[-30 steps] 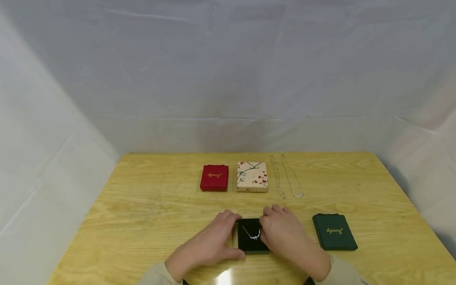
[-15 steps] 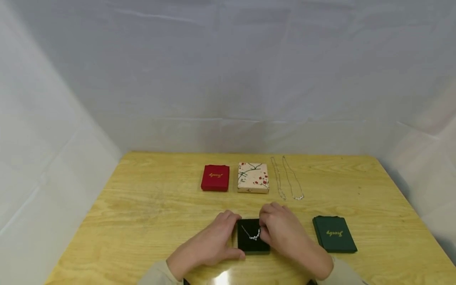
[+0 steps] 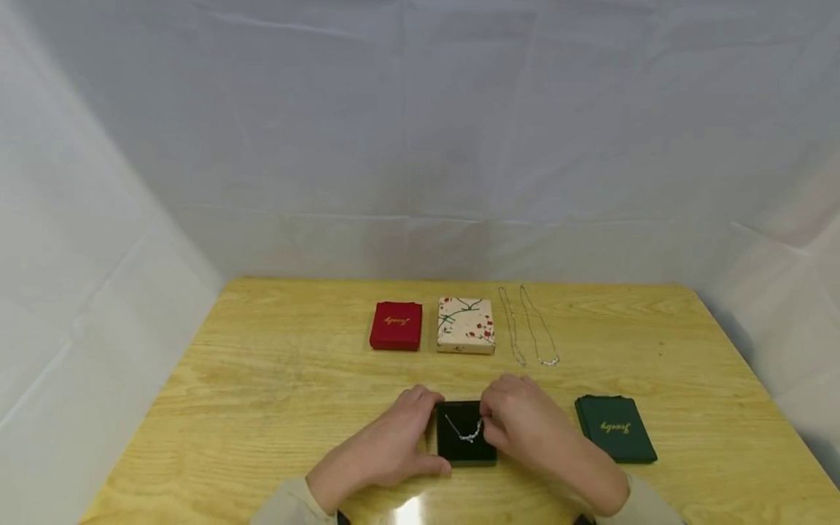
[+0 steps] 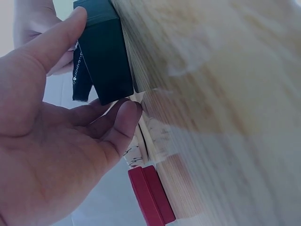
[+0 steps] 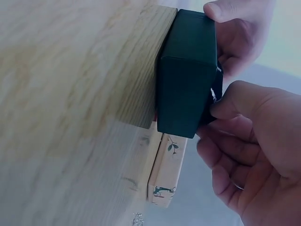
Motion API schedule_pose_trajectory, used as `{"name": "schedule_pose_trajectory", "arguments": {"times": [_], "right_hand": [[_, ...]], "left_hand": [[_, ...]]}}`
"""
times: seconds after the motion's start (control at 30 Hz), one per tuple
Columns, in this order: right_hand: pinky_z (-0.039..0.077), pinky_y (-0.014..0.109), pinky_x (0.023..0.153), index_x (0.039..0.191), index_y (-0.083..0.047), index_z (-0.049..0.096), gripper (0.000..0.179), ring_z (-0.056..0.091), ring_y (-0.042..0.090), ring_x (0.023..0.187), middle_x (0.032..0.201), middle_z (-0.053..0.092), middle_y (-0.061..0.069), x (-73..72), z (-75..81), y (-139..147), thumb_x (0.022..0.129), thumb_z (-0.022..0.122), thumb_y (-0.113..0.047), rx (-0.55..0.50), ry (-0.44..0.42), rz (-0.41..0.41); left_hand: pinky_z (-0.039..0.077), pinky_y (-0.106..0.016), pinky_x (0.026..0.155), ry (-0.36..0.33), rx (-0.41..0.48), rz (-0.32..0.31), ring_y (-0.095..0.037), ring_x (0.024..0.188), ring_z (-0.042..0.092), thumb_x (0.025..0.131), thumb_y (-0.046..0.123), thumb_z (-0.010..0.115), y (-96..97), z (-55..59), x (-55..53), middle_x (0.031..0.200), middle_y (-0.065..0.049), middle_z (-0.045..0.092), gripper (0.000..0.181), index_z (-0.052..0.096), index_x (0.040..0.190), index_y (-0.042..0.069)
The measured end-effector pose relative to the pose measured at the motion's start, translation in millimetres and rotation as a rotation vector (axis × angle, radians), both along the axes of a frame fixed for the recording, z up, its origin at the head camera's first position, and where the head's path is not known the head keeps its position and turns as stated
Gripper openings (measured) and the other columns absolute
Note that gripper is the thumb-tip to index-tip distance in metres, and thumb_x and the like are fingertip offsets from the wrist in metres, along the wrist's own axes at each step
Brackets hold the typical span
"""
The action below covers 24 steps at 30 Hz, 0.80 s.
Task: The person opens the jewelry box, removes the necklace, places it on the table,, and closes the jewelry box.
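An uncovered dark green jewelry box (image 3: pixel 475 462) sits on the table near its front. My left hand (image 3: pixel 397 446) grips its left side, thumb at the near corner and fingers at the far one. A black insert pad (image 4: pixel 82 82) stands tilted out of the box in the left wrist view. On the pad lies a silver necklace (image 3: pixel 469 438) with a sparkling curved front piece. My right hand (image 3: pixel 525 421) pinches the pad's right edge between thumb and index finger, the other fingers curled below. The pad's right end is hidden behind that hand.
A green "Jewelry" lid (image 3: pixel 617 429) lies right of the right hand. Behind stand a red box (image 3: pixel 397 326) and a floral cream box (image 3: pixel 465 325). Two silver necklaces, one a thin looped chain (image 3: pixel 511 324), the other with a sparkling front piece (image 3: pixel 548 361), lie beside them.
My right hand has shifted slightly to the right, and a little more of the necklace's right end shows. The left hand and the box have stayed in place.
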State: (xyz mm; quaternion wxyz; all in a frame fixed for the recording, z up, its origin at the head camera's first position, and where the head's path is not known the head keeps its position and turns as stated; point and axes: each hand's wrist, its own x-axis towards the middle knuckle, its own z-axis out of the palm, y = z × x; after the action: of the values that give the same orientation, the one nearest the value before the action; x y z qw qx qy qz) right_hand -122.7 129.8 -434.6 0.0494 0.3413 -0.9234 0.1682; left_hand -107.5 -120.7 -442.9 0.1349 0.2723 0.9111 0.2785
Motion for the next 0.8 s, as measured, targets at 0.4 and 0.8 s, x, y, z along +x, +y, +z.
{"name": "schedule_pose_trajectory", "arguments": {"times": [0.4, 0.8], "right_hand": [[0.053, 0.027, 0.063, 0.103, -0.018, 0.068, 0.011, 0.06, 0.006, 0.076, 0.088, 0.065, -0.012, -1.8, 8.6, 12.7, 0.097, 0.073, -0.011, -0.26, -0.444, -0.036], [0.054, 0.028, 0.067, 0.112, -0.018, 0.073, 0.014, 0.062, 0.008, 0.082, 0.095, 0.069, -0.011, -2.7, 7.5, 15.4, 0.098, 0.077, -0.019, -0.306, -0.509, -0.039]], "left_hand": [[0.048, -0.039, 0.11, -0.015, 0.004, -0.001, -0.014, 0.121, 0.052, 0.084, 0.044, 0.092, -0.3, 0.0, -2.0, 0.133, -0.002, 0.055, 0.088, 0.05, 0.148, 0.002], [0.05, -0.037, 0.108, -0.01, 0.021, 0.004, -0.012, 0.116, 0.052, 0.082, 0.042, 0.093, 0.6, 1.5, -0.2, 0.129, 0.0, 0.055, 0.086, 0.052, 0.146, 0.002]]}}
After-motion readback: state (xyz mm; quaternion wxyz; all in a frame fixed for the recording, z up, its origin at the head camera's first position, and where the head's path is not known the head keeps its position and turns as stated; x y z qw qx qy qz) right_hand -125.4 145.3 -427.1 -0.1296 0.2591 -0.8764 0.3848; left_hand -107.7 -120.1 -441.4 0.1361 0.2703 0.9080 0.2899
